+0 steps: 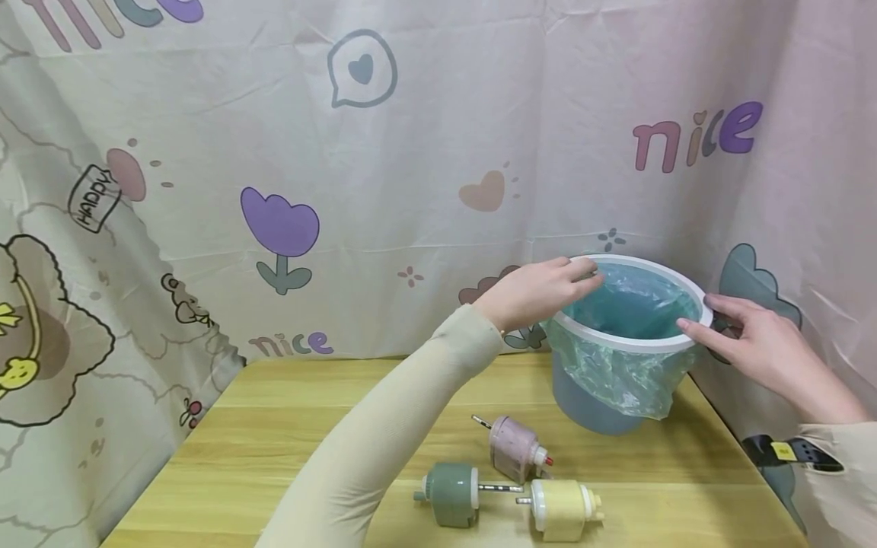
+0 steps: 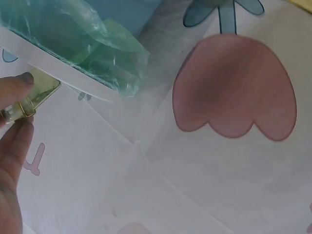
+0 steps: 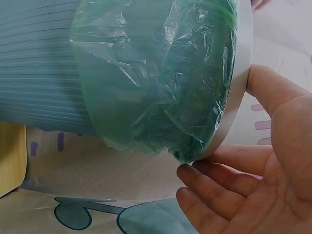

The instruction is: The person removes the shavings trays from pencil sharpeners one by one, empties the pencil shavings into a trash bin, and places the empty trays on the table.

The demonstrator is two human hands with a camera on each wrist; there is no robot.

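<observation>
A grey-blue trash bin (image 1: 589, 399) with a white rim (image 1: 633, 344) is lined with a thin green plastic bag (image 1: 623, 373), whose edge folds down outside. My left hand (image 1: 537, 293) is at the rim's left side. Between its thumb and fingers it pinches a small clear yellow plastic box (image 2: 46, 87), beside the rim in the left wrist view; the head view hides this box. On the right side, my right hand (image 1: 760, 335) grips the rim, thumb on top and fingers underneath. In the right wrist view its fingertips (image 3: 187, 173) are by the bag's gathered edge.
Three crank pencil sharpeners, one purple (image 1: 514, 447), one green (image 1: 454, 495) and one yellow (image 1: 560, 510), lie on the wooden table (image 1: 274, 434) in front of the bin. A printed curtain (image 1: 425, 152) hangs behind and along both sides.
</observation>
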